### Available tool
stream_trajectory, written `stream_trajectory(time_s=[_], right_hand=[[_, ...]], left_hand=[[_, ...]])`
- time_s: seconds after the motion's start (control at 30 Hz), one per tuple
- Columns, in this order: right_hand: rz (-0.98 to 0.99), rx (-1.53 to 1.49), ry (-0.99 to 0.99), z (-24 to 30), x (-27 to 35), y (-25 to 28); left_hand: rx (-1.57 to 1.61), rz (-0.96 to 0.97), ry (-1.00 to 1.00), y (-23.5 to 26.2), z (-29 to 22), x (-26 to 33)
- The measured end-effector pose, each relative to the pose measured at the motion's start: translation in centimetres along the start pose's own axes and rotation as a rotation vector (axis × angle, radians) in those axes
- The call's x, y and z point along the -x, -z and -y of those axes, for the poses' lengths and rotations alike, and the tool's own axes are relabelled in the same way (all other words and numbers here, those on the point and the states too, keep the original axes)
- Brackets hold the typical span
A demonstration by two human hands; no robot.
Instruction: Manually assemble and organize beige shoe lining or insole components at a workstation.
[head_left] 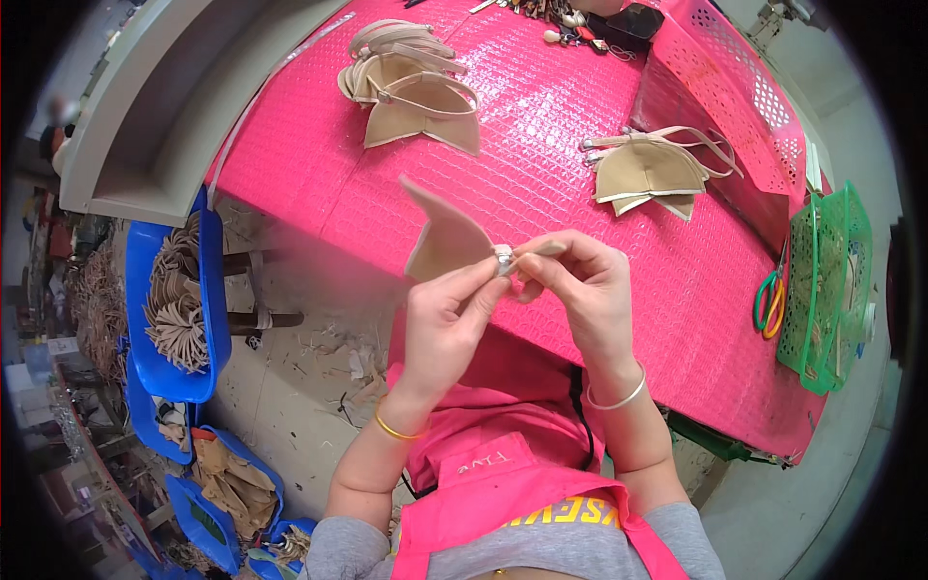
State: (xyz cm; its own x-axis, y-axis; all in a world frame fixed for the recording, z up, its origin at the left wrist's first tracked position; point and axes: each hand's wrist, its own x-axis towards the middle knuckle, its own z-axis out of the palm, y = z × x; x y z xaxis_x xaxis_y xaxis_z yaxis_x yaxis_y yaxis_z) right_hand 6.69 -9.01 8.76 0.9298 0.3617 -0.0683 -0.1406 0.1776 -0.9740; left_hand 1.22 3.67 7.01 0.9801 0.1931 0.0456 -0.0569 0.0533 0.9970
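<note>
Left hand (447,314): raised over the table edge, fingertips pinching a small silver buckle (504,257) on a tan leather piece (445,237).
Right hand (580,280): pinching a thin tan strap (543,251) at the buckle.
Table (541,155): covered in pink textured sheet.
Stacks: tan pieces far left (411,82) and right (652,169).
Green basket (826,280): at the right edge, scissors (769,302) hung on it.
Blue bin (174,300): left, holding tan straps.
</note>
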Motion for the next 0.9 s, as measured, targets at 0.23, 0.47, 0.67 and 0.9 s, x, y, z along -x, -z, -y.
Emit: stream_trajectory(time_s=[0.23, 0.47, 0.67, 0.9], right_hand=[[0.018, -0.518, -0.216, -2.5, 0.2, -0.3], [-0.013, -0.601, -0.392, -2.6, 0.6, -0.4], [-0.04, -0.55, -0.378, -3.1, 0.6, 0.5], [-0.12, -0.357, -0.217, -4.8, -0.2, -0.1]], left_hand=[[0.072, 0.064, 0.16, 1.0, -0.6, -1.2], [-0.128, 0.079, 0.054, 0.5, 0.5, -2.2], [-0.454, 0.052, -0.183, 0.3, 1.5, -2.3], [-0.533, -0.081, -0.397, -0.3, 1.8, -2.1]])
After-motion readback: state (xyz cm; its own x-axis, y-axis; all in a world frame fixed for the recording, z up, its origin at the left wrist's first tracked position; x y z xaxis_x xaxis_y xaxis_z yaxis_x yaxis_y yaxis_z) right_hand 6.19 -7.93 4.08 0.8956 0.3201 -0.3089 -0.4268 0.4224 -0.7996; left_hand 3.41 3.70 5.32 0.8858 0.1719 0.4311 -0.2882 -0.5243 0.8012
